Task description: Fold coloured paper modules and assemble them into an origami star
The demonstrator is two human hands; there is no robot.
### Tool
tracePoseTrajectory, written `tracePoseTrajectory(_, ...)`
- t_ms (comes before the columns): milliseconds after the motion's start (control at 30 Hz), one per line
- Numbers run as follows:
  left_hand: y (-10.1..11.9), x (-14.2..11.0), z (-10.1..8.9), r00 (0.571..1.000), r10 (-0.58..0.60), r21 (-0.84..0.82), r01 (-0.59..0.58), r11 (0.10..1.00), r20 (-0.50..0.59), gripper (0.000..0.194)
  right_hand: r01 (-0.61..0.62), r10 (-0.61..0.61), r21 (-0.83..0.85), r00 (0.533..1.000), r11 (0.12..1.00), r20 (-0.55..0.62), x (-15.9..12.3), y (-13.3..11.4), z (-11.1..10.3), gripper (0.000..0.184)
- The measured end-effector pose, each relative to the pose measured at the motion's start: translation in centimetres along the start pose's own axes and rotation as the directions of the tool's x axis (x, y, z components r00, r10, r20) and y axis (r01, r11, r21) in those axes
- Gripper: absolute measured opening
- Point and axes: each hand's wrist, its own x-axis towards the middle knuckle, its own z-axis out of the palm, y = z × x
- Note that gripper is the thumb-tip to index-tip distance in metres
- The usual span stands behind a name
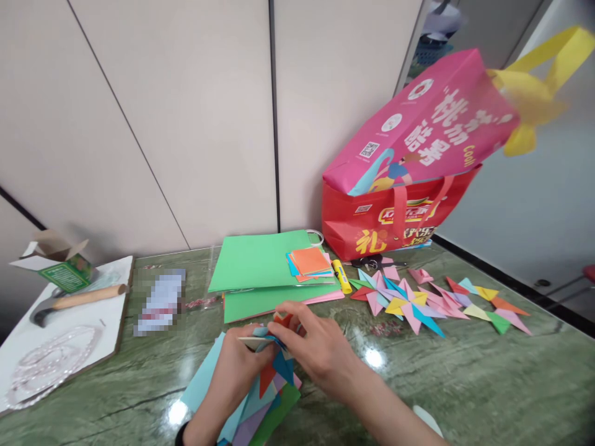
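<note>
My left hand [239, 362] is closed on a folded origami piece [282, 367] with blue, orange and pale points. At its top edge, the thumb and fingers of my right hand [318, 347] pinch the same piece near an orange fold. My fingers hide part of the folds. Beneath both hands lie loose sheets of coloured paper [253, 421] in light blue, lilac and green. Over to the right, several finished-looking origami stars [404, 303] with many-coloured points lie on the green marble-patterned table [465, 371].
Green paper sheets [260, 260] with small coloured squares [311, 261] on top lie near the wall. A yellow glue stick [341, 277] is beside them. Red [362, 223] and pink [418, 130] bags stand behind. On the left, a white board [109, 310] bears a hammer [88, 298], a box [69, 272] and beads [51, 359].
</note>
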Motion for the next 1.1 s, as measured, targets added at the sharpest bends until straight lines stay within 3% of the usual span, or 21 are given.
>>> tracePoseTrajectory(200, -0.2, 0.0, -0.3, 0.999, -0.015, 0.002, 0.015, 1.000, 0.050, 0.018, -0.015, 0.015, -0.016, 1.000, 1.000, -0.019, -0.1, 0.1, 0.2, 0.023)
tracePoseTrajectory(400, 0.0, 0.1, -0.5, 0.997, -0.016, 0.039, 0.013, 0.999, 0.076, 0.015, -0.027, 0.029, 0.150, 1.000, 0.988, -0.009, -0.1, 0.7, 0.0, 0.029)
tracePoseTrajectory(633, 0.0, 0.1, -0.6, 0.996, -0.023, 0.040, 0.020, 0.999, 0.084, 0.017, -0.036, 0.001, 0.132, 0.967, 0.991, 0.256, 0.4, 0.5, -1.9, 0.031)
tracePoseTrajectory(800, 0.4, 0.1, -0.7, 0.996, -0.027, 0.051, 0.023, 0.998, 0.090, 0.014, -0.076, 0.017, 0.164, 0.942, 0.983, 0.335, 0.5, 0.4, -2.4, 0.033)
tracePoseTrajectory(1100, 0.1, 0.2, -0.6, 0.992, 0.006, 0.058, -0.014, 0.998, 0.125, 0.017, -0.053, 0.012, 0.149, 0.964, 0.987, 0.264, 0.4, 0.4, -2.4, 0.040)
